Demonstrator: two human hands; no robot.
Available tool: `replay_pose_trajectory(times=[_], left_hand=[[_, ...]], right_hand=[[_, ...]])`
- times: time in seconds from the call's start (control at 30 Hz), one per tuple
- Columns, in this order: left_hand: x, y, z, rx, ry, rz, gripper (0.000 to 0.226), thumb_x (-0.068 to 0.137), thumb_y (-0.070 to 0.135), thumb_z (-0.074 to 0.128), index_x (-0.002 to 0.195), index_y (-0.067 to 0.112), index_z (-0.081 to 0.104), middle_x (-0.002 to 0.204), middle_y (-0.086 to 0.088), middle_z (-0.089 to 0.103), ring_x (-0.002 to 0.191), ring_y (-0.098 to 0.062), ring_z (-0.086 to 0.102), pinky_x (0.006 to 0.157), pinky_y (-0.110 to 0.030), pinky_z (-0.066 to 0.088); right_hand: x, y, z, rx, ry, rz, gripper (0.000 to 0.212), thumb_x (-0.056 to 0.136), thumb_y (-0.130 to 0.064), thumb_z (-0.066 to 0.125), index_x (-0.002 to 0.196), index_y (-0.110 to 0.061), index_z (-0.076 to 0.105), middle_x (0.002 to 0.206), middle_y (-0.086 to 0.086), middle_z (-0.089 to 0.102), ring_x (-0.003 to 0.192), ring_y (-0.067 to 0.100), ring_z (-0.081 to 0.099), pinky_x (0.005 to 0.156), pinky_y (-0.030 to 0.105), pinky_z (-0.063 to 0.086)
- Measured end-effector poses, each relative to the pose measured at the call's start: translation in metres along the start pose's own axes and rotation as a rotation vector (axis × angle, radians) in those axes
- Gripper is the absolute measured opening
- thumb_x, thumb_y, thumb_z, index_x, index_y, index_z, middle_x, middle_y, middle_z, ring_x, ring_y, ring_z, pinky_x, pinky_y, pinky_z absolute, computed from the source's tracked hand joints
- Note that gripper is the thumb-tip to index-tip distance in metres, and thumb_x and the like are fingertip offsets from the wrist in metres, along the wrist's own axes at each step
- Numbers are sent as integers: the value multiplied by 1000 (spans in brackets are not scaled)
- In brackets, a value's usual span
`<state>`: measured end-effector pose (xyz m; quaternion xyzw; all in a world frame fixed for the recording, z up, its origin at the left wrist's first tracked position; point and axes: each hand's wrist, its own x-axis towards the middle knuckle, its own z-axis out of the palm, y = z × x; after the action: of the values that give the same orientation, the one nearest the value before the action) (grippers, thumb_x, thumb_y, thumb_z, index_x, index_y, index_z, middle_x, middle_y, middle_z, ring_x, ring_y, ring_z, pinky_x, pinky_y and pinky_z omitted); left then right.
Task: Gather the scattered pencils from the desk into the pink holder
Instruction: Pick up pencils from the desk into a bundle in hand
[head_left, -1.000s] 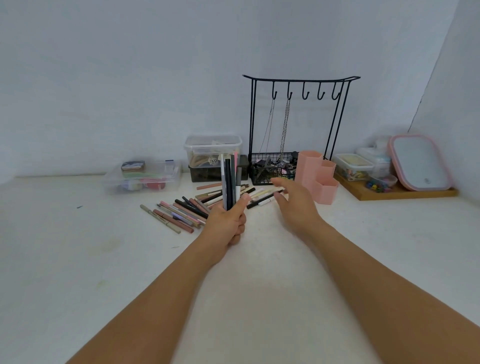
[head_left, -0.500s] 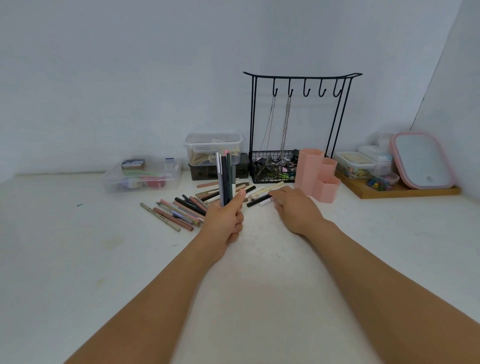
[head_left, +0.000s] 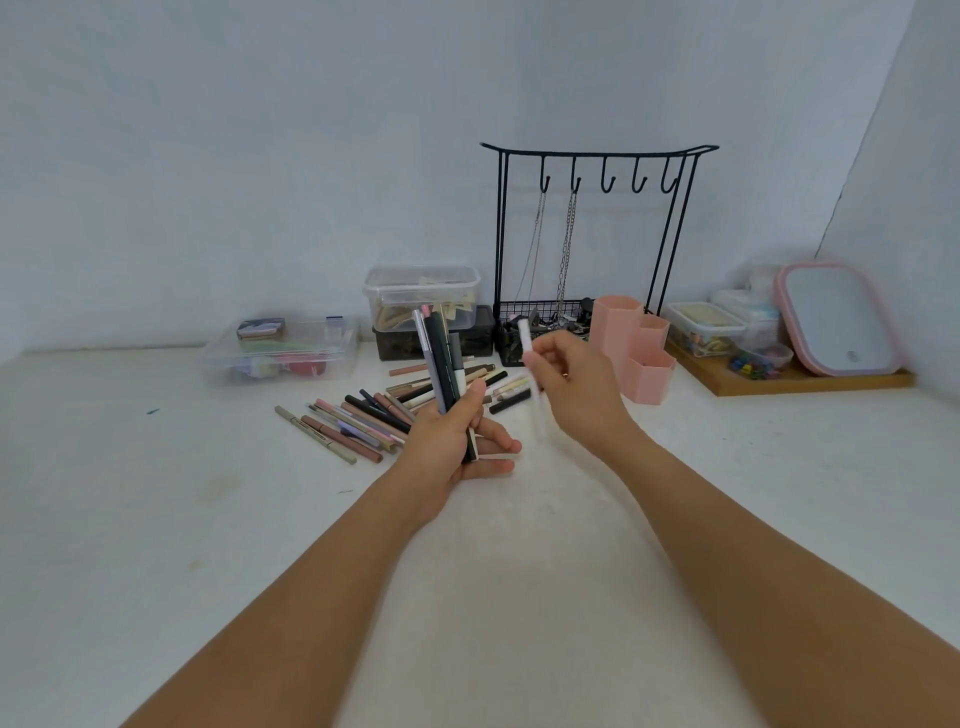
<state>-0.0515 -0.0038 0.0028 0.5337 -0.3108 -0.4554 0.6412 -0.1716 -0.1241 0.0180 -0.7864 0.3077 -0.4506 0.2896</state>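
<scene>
My left hand (head_left: 457, 441) holds an upright bundle of pencils (head_left: 439, 358) above the desk, thumb against them, lower fingers partly spread. My right hand (head_left: 576, 395) pinches a white pencil (head_left: 532, 374), blurred and raised just right of the bundle. Several scattered pencils (head_left: 353, 421) lie on the white desk behind and left of my left hand, more behind both hands. The pink holder (head_left: 634, 348), with three hexagonal cups, stands right of my right hand.
A black wire hook stand (head_left: 597, 156) with chains and a basket rises behind the holder. Clear plastic boxes (head_left: 421, 293) and a flat clear case (head_left: 280, 353) sit at the back left. A wooden tray (head_left: 800, 382) with small containers and a pink-rimmed mirror (head_left: 839, 319) is at the right.
My right hand went down to the pencils on the desk, then lifted back with a white pencil toward the bundle. My left hand's lower fingers have loosened.
</scene>
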Motion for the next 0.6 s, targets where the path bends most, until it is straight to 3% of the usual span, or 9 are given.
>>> replay_pose_trajectory(times=[0.1,0.23,0.37,0.53,0.6], left_hand=[[1,0,-1,-5,-6,-17,36,100,40,56,80,11,53,78,-22,71,91,-38,76,71,-47,64],[2,-2,-2,4,15,-28,37,100,39,57,83,6,60,83,-25,74,87,-37,77,71,-47,64],[2,-2,-2,27,-34,-24,44,100,42,56,111,1,67,86,-26,75,85,-37,76,71,-47,63],[1,-3,-2,38,-55,-20,51,98,50,55,104,1,68,66,-15,65,61,-27,67,63,-40,61],[2,-5,-5,76,-92,8,50,97,54,53,97,5,65,61,-9,55,53,-22,56,51,-32,49]], right_hand=[[-3,-16,0,419,-28,158,9,97,-11,62,99,-4,67,75,7,66,60,13,59,57,23,52],[-7,-23,-2,610,-90,201,16,97,-8,62,104,5,68,72,11,65,58,14,58,57,23,55],[-14,-25,5,585,-174,169,12,95,-5,63,101,4,68,75,14,70,61,18,65,61,27,59],[-20,-22,15,430,-148,89,5,92,-8,68,95,-9,73,75,9,71,60,8,63,57,19,50],[-22,-21,16,467,-148,97,8,92,-7,67,91,-12,74,70,7,68,56,3,58,56,14,46]])
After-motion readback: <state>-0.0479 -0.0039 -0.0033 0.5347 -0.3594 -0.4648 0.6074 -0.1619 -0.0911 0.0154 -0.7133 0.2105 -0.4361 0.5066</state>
